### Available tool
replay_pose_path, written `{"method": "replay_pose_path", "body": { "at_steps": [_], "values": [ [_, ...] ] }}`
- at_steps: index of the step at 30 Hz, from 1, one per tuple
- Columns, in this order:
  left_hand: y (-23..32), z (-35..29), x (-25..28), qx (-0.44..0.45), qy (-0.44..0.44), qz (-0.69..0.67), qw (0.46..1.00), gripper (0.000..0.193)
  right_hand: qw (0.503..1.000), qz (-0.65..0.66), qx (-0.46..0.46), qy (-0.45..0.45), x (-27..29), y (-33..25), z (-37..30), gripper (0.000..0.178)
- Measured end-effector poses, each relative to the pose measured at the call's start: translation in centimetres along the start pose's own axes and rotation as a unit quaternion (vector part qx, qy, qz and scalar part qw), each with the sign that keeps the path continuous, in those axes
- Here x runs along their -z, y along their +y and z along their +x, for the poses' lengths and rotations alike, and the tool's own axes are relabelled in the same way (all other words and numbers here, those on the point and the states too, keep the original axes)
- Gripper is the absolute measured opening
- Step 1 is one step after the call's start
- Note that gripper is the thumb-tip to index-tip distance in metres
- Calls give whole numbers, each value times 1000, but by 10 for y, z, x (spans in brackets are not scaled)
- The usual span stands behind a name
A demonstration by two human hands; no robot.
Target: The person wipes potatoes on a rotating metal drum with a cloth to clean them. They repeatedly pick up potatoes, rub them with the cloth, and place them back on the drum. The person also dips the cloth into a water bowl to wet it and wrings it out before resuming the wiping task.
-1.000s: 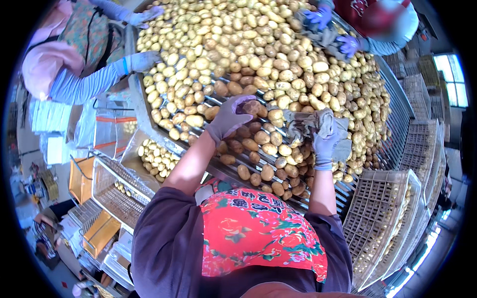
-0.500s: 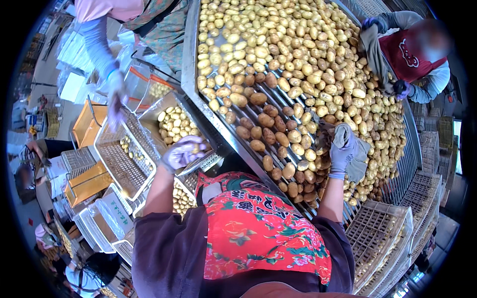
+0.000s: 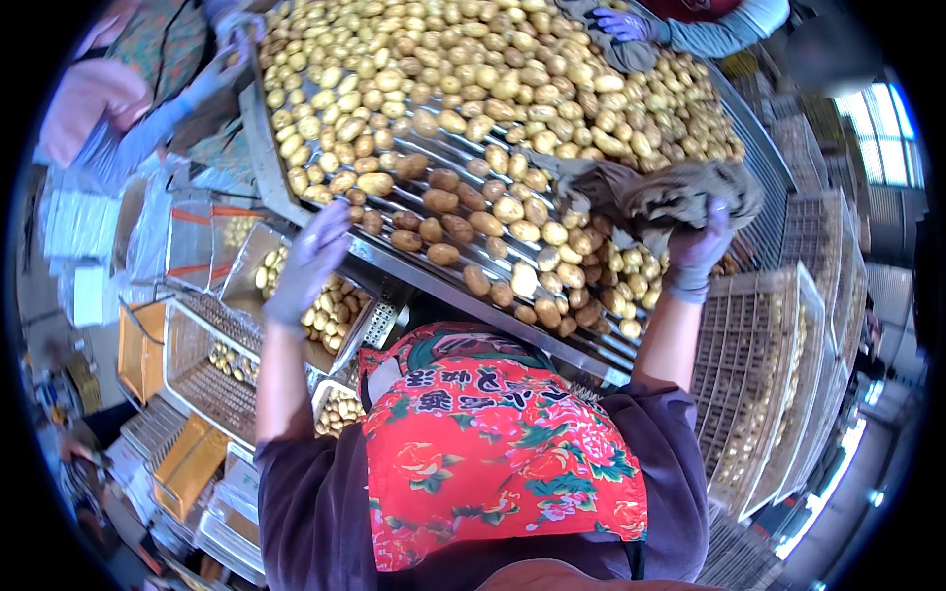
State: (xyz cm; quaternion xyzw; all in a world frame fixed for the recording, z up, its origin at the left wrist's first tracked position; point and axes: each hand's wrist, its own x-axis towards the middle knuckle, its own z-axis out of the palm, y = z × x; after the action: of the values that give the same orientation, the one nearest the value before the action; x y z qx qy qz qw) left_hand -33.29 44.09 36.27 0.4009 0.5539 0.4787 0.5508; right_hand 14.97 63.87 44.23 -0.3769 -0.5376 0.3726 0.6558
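Observation:
Many yellow potatoes (image 3: 434, 59) cover a metal sorting table, some piled deep. Several browner potatoes (image 3: 458, 229) lie over the dark metal bars (image 3: 434, 148) near my side. My right hand (image 3: 702, 246), in a pale purple glove, grips a crumpled grey-brown cloth (image 3: 705, 192), which trails left across the potatoes. Stretched out, the gloved fingers of my left hand (image 3: 310, 264) reach to the table's near-left metal edge (image 3: 271, 163), with nothing visible in them. Below that hand, a lined box (image 3: 370, 286) holds potatoes.
A white plastic crate (image 3: 187, 369) with a few potatoes stands at the left, beside orange bins (image 3: 192, 463). Slatted crates (image 3: 754, 374) are stacked at the right. A co-worker's gloved hand (image 3: 626, 25) rests on a cloth across the table; another co-worker's arm (image 3: 187, 98) reaches in at the upper left.
My left hand has moved from over the lined box up to the table edge, its fingers straightening. My right hand has shifted right, drawing the cloth along. The whole view has turned.

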Motion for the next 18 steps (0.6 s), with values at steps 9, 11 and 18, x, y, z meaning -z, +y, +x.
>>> {"method": "replay_pose_path", "body": {
  "at_steps": [9, 11, 18],
  "values": [
    [-41, 112, -262, -118, -323, 520, 782, 46, 883, 434, -74, -163, 62, -103, 1, 54],
    [-82, 114, -287, -80, -335, 588, 731, 46, 976, 180, -6, 126, 28, -102, -23, 53],
    [-68, 111, -278, 5, -369, 527, 766, 46, 987, 27, -36, 154, 40, -55, -65, 41]
  ]
}}
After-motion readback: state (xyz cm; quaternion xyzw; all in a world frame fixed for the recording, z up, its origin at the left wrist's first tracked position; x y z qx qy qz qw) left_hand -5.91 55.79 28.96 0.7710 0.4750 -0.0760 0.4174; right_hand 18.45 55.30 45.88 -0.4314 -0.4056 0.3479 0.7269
